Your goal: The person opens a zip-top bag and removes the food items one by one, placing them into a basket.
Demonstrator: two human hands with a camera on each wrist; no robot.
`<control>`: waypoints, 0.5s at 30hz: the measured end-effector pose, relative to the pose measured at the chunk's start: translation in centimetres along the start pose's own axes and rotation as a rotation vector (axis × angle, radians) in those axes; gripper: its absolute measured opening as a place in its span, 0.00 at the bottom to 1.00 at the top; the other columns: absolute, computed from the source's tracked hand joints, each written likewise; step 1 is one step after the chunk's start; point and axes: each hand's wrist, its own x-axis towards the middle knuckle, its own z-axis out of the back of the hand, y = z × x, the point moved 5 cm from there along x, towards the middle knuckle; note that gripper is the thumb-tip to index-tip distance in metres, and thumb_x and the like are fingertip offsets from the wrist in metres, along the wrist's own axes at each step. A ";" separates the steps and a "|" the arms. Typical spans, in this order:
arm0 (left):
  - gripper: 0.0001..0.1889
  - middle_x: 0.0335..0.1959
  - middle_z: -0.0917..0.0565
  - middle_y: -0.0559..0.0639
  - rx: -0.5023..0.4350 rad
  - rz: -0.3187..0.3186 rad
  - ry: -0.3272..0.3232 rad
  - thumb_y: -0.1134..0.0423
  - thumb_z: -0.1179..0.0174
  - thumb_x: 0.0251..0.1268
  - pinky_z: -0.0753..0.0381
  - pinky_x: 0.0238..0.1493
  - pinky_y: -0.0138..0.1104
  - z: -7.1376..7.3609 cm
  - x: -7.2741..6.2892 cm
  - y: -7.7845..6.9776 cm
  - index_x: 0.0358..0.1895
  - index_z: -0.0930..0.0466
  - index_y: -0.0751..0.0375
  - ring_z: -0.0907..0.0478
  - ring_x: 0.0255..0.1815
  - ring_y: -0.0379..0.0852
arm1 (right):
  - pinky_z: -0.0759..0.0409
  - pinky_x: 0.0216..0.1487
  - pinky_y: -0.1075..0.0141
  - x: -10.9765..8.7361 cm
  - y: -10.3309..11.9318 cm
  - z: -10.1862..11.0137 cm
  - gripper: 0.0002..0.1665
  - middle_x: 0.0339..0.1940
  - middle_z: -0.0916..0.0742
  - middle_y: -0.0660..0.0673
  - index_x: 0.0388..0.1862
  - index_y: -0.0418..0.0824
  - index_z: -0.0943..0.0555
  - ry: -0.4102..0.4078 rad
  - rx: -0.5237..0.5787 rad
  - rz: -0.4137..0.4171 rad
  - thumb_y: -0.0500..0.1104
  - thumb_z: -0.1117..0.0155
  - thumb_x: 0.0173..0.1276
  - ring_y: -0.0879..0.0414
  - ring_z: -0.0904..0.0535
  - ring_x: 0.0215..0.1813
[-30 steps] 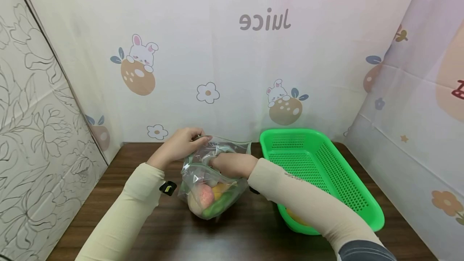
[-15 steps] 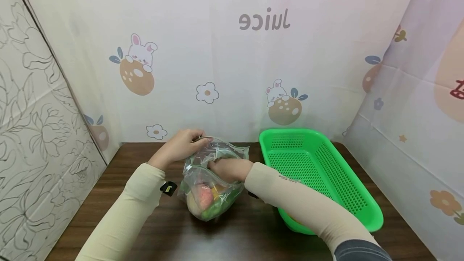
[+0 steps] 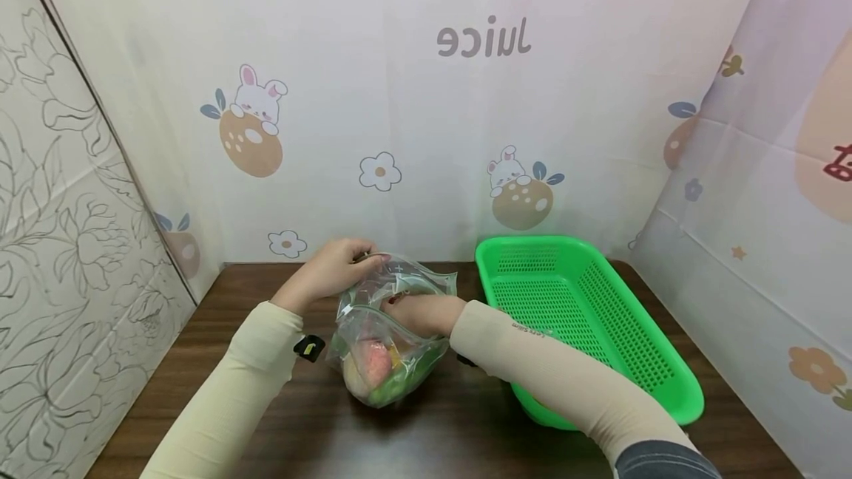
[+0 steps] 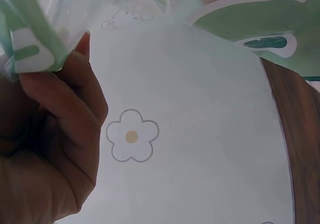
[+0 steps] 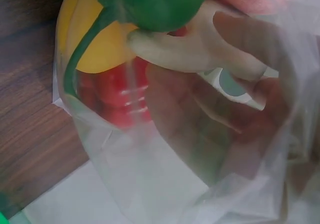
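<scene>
Firstly, near the front edge of the desk (image 3: 293,427), the right sleeve (image 3: 532,346) comes from the right part of this edge and crosses above the left side of the green basket (image 3: 688,401). A low elbow could, I think, catch the basket's rim and drag it.

A little farther, left of the desk's middle, stands the clear zip bag (image 3: 369,327). A pink fruit (image 3: 375,363) presses on its front wall. The right wrist view shows also a green piece (image 5: 160,3), a yellow piece (image 5: 102,46) and a red piece (image 5: 120,96). The green one has a long curved stem (image 5: 79,56), which seems to lie against the plastic; if it is pushed, it might stretch the film.

The right hand (image 3: 426,313) is inside the bag. Whether its fingers grip something or are only bent among the contents, I cannot tell, because the plastic hides them. A quick pull could hook the mouth of the bag on the wrist and tip everything over.

Farthest, toward the back edge of the desk, the left hand (image 3: 338,263) pinches the bag's rim at one side only. If this pinch becomes loose, the mouth could fold onto the right wrist.
</scene>
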 end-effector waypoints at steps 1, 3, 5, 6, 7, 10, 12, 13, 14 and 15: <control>0.16 0.19 0.32 0.44 0.000 0.000 0.001 0.53 0.44 0.76 0.32 0.29 0.38 0.0 0.0 0.0 0.27 0.24 0.53 0.35 0.22 0.42 | 0.33 0.63 0.71 0.1 -0.1 0.0 0.18 0.62 0.21 0.49 0.68 0.44 0.32 -0.015 0.080 -0.002 0.43 0.56 0.84 0.63 0.28 0.63; 0.15 0.20 0.31 0.45 -0.002 0.003 0.004 0.54 0.44 0.76 0.32 0.29 0.38 0.0 0.0 0.0 0.27 0.24 0.53 0.34 0.23 0.43 | 0.32 0.63 0.69 0.1 -0.4 0.0 0.19 0.65 0.22 0.47 0.69 0.43 0.31 -0.067 0.324 0.000 0.41 0.53 0.83 0.61 0.28 0.64; 0.15 0.21 0.30 0.45 -0.008 0.010 0.007 0.54 0.44 0.76 0.32 0.29 0.38 0.0 0.0 0.1 0.28 0.24 0.53 0.34 0.23 0.43 | 0.33 0.64 0.69 0.0 -0.5 0.1 0.19 0.66 0.23 0.48 0.69 0.43 0.30 -0.116 0.401 0.021 0.41 0.52 0.83 0.61 0.28 0.64; 0.14 0.21 0.30 0.45 -0.010 0.014 0.007 0.54 0.44 0.76 0.32 0.29 0.38 -0.1 0.0 0.2 0.28 0.24 0.53 0.33 0.23 0.43 | 0.33 0.64 0.69 -0.1 -0.5 0.2 0.19 0.66 0.23 0.48 0.68 0.43 0.29 -0.143 0.402 0.034 0.40 0.52 0.83 0.61 0.28 0.64; 0.14 0.21 0.30 0.45 -0.011 0.015 0.008 0.55 0.44 0.76 0.31 0.29 0.38 -0.1 0.0 0.2 0.28 0.24 0.53 0.33 0.23 0.43 | 0.34 0.65 0.69 -0.2 -0.6 0.3 0.20 0.68 0.24 0.49 0.69 0.44 0.29 -0.160 0.406 0.040 0.41 0.53 0.83 0.61 0.29 0.65; 0.15 0.21 0.30 0.45 -0.011 0.013 0.006 0.55 0.43 0.76 0.31 0.29 0.38 -0.1 0.0 0.2 0.28 0.24 0.53 0.33 0.23 0.43 | 0.37 0.67 0.70 -0.7 -0.6 0.7 0.21 0.70 0.28 0.51 0.71 0.44 0.31 -0.206 0.356 0.060 0.41 0.54 0.84 0.61 0.33 0.67; 0.15 0.20 0.30 0.45 -0.013 0.010 0.006 0.55 0.44 0.76 0.31 0.29 0.38 -0.1 0.0 0.2 0.27 0.24 0.53 0.34 0.23 0.43 | 0.39 0.67 0.70 -1.0 -0.6 0.9 0.21 0.71 0.28 0.51 0.72 0.45 0.32 -0.220 0.326 0.070 0.42 0.55 0.84 0.62 0.35 0.67; 0.15 0.20 0.30 0.45 -0.015 0.010 0.006 0.55 0.44 0.76 0.32 0.29 0.38 -0.1 -0.1 0.2 0.27 0.24 0.53 0.34 0.23 0.43 | 0.40 0.68 0.71 -1.2 -0.6 1.0 0.22 0.72 0.30 0.52 0.73 0.45 0.34 -0.227 0.305 0.071 0.43 0.56 0.84 0.63 0.36 0.68; 0.15 0.20 0.31 0.46 -0.018 0.010 0.006 0.55 0.44 0.76 0.32 0.29 0.38 -0.1 -0.1 0.2 0.27 0.24 0.53 0.34 0.23 0.43 | 0.41 0.68 0.71 -1.4 -0.6 1.1 0.22 0.72 0.30 0.52 0.73 0.45 0.34 -0.231 0.257 0.073 0.43 0.56 0.84 0.63 0.37 0.68; 0.15 0.20 0.30 0.46 -0.021 0.010 0.007 0.55 0.44 0.76 0.32 0.30 0.38 -0.1 -0.1 0.2 0.27 0.24 0.54 0.34 0.23 0.43 | 0.42 0.69 0.71 -1.6 -0.6 1.2 0.22 0.73 0.31 0.52 0.74 0.46 0.35 -0.236 0.217 0.073 0.43 0.56 0.84 0.63 0.38 0.69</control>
